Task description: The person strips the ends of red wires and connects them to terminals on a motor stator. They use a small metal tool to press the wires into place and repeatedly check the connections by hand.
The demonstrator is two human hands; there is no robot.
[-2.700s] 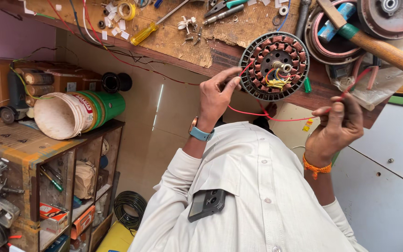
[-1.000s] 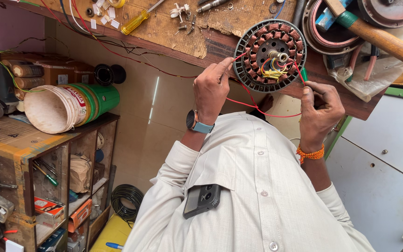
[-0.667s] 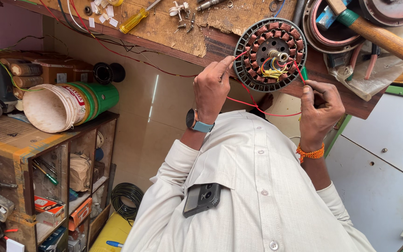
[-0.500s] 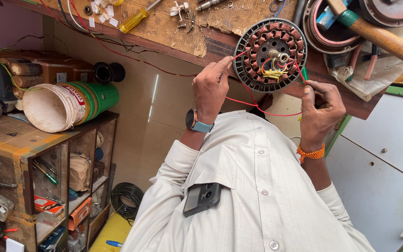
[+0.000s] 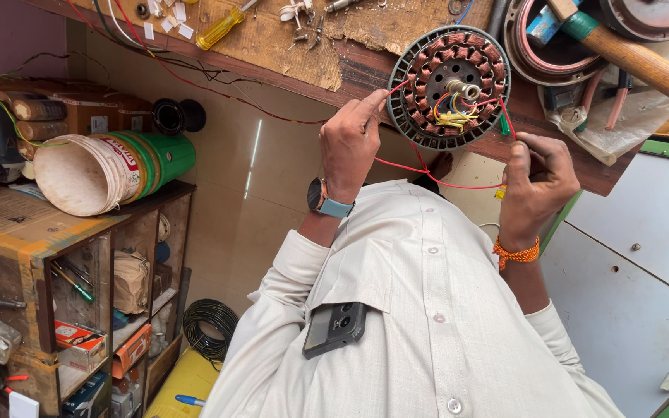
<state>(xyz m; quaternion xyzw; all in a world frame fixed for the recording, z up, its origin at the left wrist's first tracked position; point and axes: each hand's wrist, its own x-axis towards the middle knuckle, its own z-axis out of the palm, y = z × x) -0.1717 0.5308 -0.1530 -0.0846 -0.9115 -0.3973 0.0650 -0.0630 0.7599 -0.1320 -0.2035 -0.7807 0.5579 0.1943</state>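
Nearest the camera: white shirt (image 5: 427, 310), phone (image 5: 334, 328) sticking out of its chest pocket. Left wrist has a watch (image 5: 327, 203), right wrist an orange thread band (image 5: 516, 252).

Left hand (image 5: 352, 143): grip closed, thumb and forefinger pinching the red wire (image 5: 427, 172) right at the rim of the stator (image 5: 448, 87). Right hand (image 5: 537, 186): grip closed on the same red wire, small green piece (image 5: 505, 124) just above the fingertips. Wire sags between the two hands and runs up into the stator windings.

Stator lies flat at the front edge of the wooden table (image 5: 358, 68), copper coils around a metal hub, yellow leads bunched at centre.

Further back on the table: yellow screwdriver (image 5: 221, 29), hammer (image 5: 629, 54) with wooden handle resting over a wire coil (image 5: 532, 42).

Left side: shelf unit (image 5: 56, 255) with a green-and-white bucket (image 5: 110, 172) tipped on its side on top; black cable coil (image 5: 209, 328) on the floor.
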